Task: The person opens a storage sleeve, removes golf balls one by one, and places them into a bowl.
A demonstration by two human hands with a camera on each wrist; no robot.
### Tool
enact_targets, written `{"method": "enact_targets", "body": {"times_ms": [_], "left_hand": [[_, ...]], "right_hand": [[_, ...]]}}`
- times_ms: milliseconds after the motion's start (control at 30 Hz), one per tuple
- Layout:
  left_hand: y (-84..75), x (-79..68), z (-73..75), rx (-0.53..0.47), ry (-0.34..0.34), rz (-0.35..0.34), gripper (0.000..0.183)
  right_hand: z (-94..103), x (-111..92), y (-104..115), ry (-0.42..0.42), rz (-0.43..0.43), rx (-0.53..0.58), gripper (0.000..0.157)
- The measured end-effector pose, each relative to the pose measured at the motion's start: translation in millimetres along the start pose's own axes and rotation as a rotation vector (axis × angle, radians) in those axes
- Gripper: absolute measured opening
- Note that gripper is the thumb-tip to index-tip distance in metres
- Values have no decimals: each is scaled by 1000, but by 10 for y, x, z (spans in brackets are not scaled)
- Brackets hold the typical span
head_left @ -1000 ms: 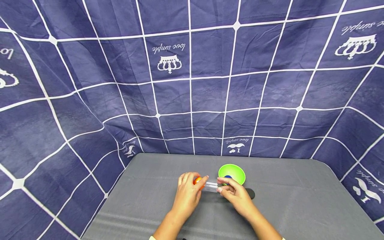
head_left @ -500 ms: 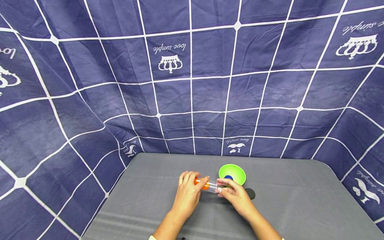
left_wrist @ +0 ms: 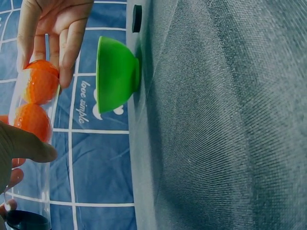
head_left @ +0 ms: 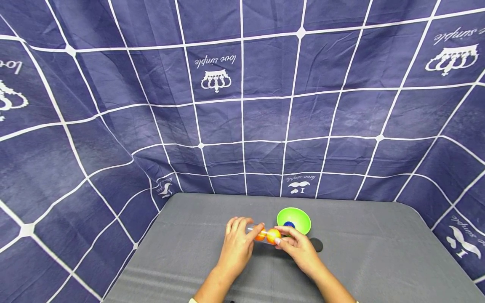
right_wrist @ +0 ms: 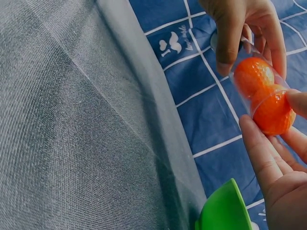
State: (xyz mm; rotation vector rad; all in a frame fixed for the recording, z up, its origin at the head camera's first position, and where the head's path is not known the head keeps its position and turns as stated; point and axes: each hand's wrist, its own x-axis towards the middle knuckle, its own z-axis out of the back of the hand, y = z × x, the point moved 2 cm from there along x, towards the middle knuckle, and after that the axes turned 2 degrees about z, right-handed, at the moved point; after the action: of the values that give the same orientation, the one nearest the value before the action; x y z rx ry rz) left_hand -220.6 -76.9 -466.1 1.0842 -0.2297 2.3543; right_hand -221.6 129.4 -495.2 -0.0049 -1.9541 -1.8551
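My left hand (head_left: 236, 245) grips a clear plastic tube (left_wrist: 34, 179) lying on a slant above the table, with a black cap (left_wrist: 28, 220) on its far end. Two orange golf balls sit in line in it: one ball (left_wrist: 32, 122) beside the left thumb, the other ball (right_wrist: 273, 112) at the open mouth, partly past the rim. Thumb and fingertips of my right hand (head_left: 301, 250) pinch that outer ball at the mouth. Just behind the right hand stands a green bowl (head_left: 297, 216) with a blue ball (head_left: 289, 225) inside.
A flat black disc (head_left: 315, 244) lies on the grey cloth-covered table (head_left: 363, 252), to the right of the right hand. Dark blue curtain (head_left: 265, 122) with white lines surrounds the table at the back and sides.
The orange balls have slid rightward along the tube, from the left hand to the mouth at the right fingers. Both hands have stayed nearly in place.
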Motion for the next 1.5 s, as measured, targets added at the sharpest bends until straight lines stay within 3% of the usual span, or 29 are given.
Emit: {"method": "enact_targets", "body": {"times_ms": [300, 833, 1500], "left_hand": [[3, -8, -10, -4, 12, 14, 66], [19, -19, -33, -63, -34, 16, 62], [13, -55, -56, -117, -11, 71, 62]], "right_hand": [[9, -4, 10, 0, 17, -10, 40], [36, -4, 28, -24, -25, -22, 41], [66, -13, 69, -23, -22, -28, 42]]}}
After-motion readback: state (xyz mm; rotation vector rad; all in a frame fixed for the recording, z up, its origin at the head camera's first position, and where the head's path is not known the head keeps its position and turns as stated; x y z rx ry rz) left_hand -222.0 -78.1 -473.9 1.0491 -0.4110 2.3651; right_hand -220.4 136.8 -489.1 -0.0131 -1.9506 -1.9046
